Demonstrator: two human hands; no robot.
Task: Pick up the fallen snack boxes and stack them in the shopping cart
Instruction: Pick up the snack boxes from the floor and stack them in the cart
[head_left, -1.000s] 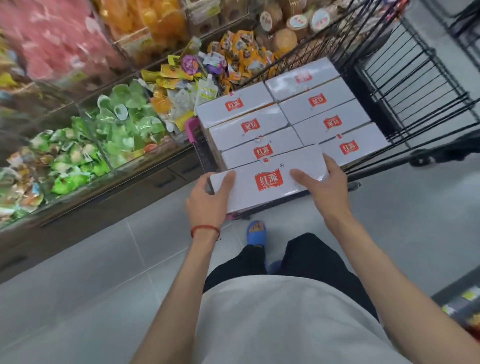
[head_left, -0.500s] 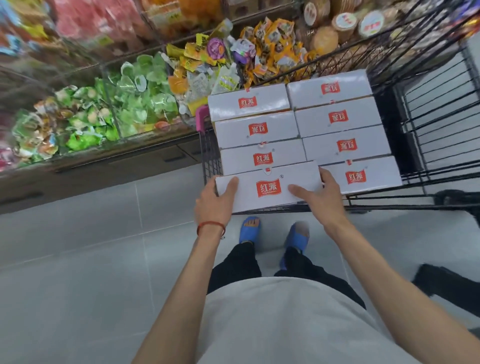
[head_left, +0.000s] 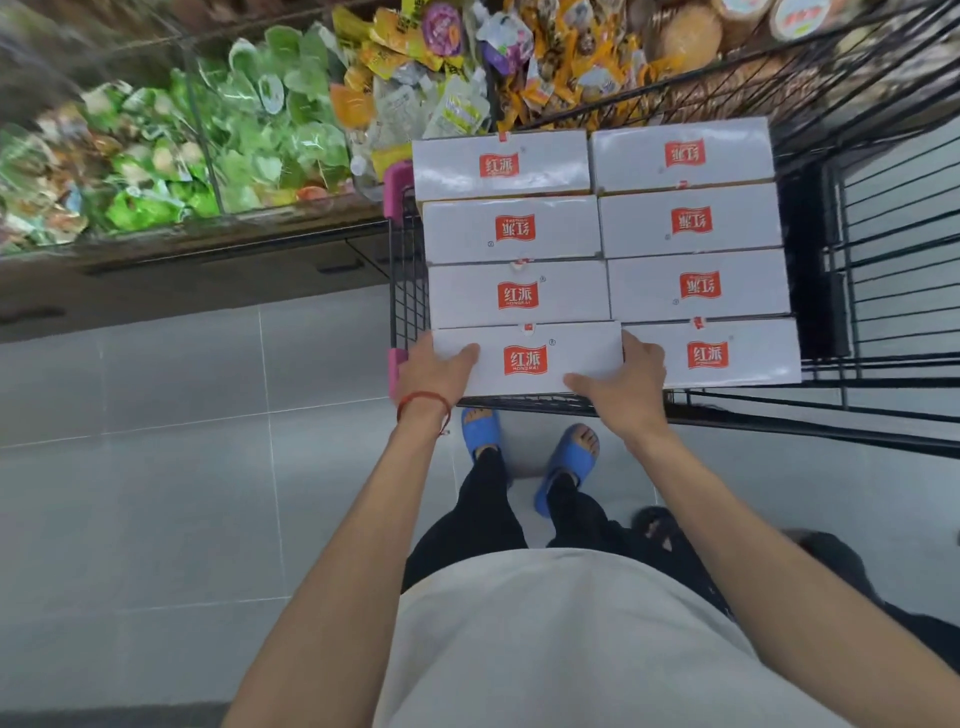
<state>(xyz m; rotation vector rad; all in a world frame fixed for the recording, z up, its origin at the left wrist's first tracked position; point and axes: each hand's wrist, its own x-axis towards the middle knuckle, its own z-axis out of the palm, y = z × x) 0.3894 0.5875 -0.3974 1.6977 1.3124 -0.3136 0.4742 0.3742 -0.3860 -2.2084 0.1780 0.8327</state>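
Head view: the black wire shopping cart (head_left: 408, 291) stands just ahead of the person's feet, filled to its rim with a flat layer of white snack boxes (head_left: 691, 223), two columns of four, edges touching. The nearest box (head_left: 540, 364) of the left column sits at the cart's near end, level with its neighbours and tight against the box to its right.

The left hand (head_left: 434, 371) clasps its left end and the right hand (head_left: 626, 382) its right end, each with a thumb (head_left: 465, 353) laid flat on the top face. The other fingers are mostly hidden at the ends, so how far they wrap under cannot be told.

The box looks like stiff, smooth card, probably light to moderate in weight and a little slippery. The short ends are the sound place to hold it, since the broad top may dent under pressure. With neighbours this tight, fingers at the right end risk being pinched on release.
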